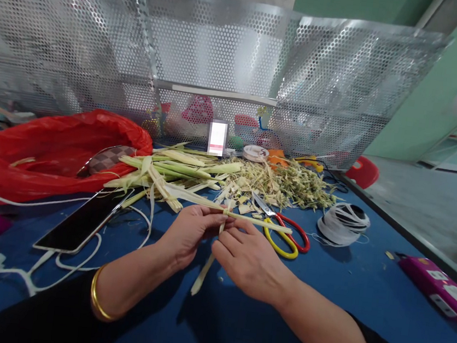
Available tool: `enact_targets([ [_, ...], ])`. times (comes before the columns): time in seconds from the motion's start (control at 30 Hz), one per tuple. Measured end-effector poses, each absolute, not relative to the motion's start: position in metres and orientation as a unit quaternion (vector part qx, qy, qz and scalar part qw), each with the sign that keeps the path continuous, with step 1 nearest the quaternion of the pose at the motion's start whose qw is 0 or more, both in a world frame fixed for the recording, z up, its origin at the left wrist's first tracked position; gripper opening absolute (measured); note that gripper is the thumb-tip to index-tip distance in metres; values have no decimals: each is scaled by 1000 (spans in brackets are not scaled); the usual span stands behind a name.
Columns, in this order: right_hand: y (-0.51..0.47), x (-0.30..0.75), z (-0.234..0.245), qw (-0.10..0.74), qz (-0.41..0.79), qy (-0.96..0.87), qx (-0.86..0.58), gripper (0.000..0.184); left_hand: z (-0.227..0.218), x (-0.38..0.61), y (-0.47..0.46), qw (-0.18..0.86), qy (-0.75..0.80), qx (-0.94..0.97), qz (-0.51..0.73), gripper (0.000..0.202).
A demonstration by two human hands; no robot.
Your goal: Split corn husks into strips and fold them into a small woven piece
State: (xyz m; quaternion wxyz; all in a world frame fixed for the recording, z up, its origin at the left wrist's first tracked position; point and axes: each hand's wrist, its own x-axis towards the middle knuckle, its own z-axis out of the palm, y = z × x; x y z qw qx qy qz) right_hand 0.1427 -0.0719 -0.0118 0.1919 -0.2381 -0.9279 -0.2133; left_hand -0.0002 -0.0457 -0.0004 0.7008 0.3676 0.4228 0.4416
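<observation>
Over the blue table, both my hands meet at pale strips of dried plant leaf, perhaps corn husk, which cross one another. One long leaf strip (266, 222) runs sideways past my fingers, and another end hangs down below them. My left hand (189, 230) pinches the strips near the crossing, thumb and forefinger together. My right hand (243, 256) has its fingers curled at the same crossing, holding the strips from the right. A small knot or wrap (226, 211) shows between the fingertips. Just beyond my right hand lie scissors (282, 227) with red and yellow handles, blades spread.
Behind my hands lie a bundle of green husk leaves (183, 166) and a heap of plant scraps (280, 183). A red plastic bag (49, 151), a phone (84, 221) and white cables are on the left. White cord (342, 223) and a purple device (438, 286) sit right.
</observation>
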Motion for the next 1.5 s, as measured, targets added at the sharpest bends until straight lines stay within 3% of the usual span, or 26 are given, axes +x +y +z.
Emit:
enact_targets([
  [0.47,-76,140,-13,226,-181,-931,-224,27,0,-1,-46,694,431,374,438,19],
  [0.67,-65,154,-7,327,-236,-818,-411,29,6,-8,-39,661,446,393,457,18],
  [0.77,-56,159,-9,272,-237,-806,-470,18,6,-8,-39,661,458,378,459,17],
  [0.87,-55,157,-15,232,-219,-828,-462,25,3,-7,-39,641,472,385,467,20],
  [1.07,-69,147,-17,231,-178,-848,-443,22,-5,-4,-38,595,467,414,506,20],
  [1.33,-73,145,-18,220,-155,-856,-441,23,-4,-6,-35,624,471,384,491,15],
  [1.5,-69,149,-10,196,-41,-831,-520,24,10,-14,-30,658,474,382,442,16],
])
